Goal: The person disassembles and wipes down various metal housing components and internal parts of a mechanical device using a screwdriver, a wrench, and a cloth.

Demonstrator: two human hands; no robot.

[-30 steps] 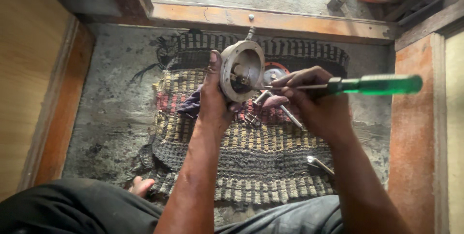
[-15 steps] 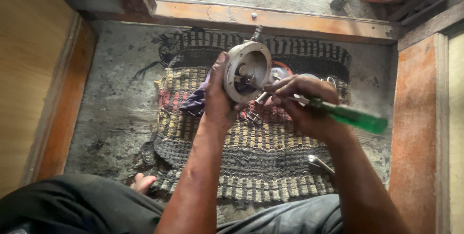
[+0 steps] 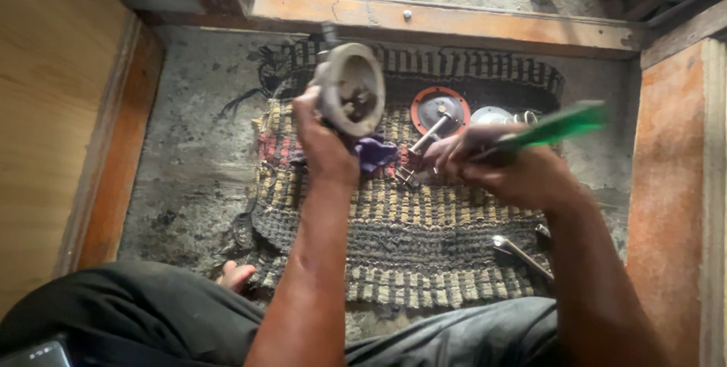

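Housing (image 3: 350, 88), a round grey metal casting, is up off the mat (image 3: 409, 246) at about 11 o'clock, left hand (image 3: 324, 143) clenched round its lower rim. Looks heavy, stiff and probably greasy, so I'd grab the rim, not the fittings inside. Right hand (image 3: 503, 170) at 2 o'clock is clamped on a green-handled screwdriver (image 3: 556, 126). A red-rimmed disc (image 3: 439, 109) lies behind.

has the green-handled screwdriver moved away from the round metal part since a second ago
Yes. The green-handled screwdriver in the right hand has pulled out of the round metal housing and swung rightward, low over the woven mat.
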